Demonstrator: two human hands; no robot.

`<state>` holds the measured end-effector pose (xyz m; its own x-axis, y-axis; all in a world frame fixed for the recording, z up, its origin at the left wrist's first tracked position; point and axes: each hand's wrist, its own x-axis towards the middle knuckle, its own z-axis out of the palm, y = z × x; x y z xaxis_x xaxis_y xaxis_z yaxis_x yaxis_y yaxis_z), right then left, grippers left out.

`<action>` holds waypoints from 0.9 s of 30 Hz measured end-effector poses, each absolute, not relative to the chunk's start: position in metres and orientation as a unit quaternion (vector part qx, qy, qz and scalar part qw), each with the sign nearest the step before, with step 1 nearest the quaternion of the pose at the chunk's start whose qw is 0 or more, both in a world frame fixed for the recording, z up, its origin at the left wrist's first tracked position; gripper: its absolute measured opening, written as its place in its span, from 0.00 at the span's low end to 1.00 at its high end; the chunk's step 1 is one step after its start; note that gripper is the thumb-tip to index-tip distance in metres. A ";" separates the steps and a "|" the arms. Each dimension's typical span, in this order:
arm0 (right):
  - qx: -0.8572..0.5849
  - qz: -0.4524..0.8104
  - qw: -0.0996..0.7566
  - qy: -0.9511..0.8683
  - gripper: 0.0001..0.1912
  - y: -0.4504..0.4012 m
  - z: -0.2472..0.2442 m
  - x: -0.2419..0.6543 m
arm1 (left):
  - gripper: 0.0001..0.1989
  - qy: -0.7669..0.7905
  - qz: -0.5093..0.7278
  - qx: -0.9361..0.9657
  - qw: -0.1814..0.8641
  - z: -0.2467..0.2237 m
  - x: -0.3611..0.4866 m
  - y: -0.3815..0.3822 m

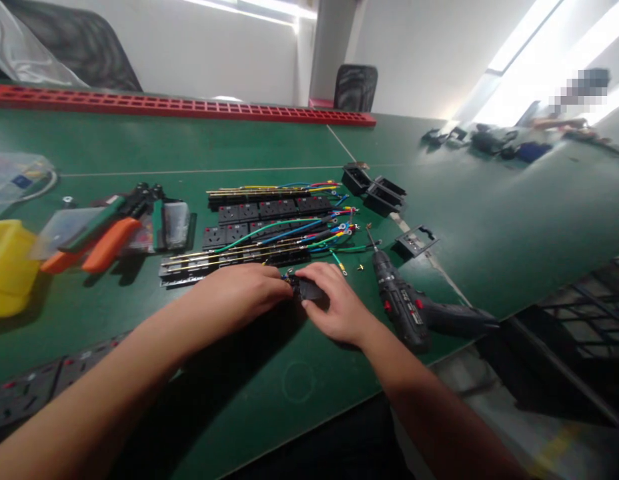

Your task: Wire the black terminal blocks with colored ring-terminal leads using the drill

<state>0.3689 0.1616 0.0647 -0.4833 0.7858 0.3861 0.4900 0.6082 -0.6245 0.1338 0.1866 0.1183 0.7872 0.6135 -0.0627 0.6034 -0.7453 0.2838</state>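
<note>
My right hand (332, 300) is closed around a small black plastic part (311, 291), thumb in front and fingers behind. At the left side of that part, the fingertips of my left hand (254, 288) are pinched together; what lies between them is too small to make out. Just beyond my hands lie rows of black socket strips (239, 212) with brass bars and coloured wires (274, 233) ending in ring terminals. To the right, a black cordless drill (402, 303) rests on its side, its bit pointing away from me. A small brass piece (360, 267) lies near its bit.
Orange-and-green-handled pliers (107, 233) lie across clear boxes at left, beside a yellow bin (12, 267). Black housings (384, 195) and a black frame (414, 243) sit at right. A red slotted rail (189, 108) runs along the back. Another person (564, 120) is at far right.
</note>
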 end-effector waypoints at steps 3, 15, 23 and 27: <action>-0.366 0.220 0.350 -0.834 0.24 0.161 0.066 0.370 | 0.14 0.300 0.015 0.942 0.150 0.125 0.134 0.191; -0.315 0.149 0.377 -0.858 0.25 0.156 0.078 0.374 | 0.08 0.289 -0.023 0.957 0.031 0.124 0.130 0.169; -0.291 0.135 0.370 -0.872 0.22 0.152 0.080 0.373 | 0.14 0.243 0.066 0.967 -0.043 0.119 0.120 0.154; -0.252 0.151 0.389 -0.873 0.21 0.150 0.078 0.370 | 0.15 0.197 0.052 0.976 -0.076 0.126 0.125 0.159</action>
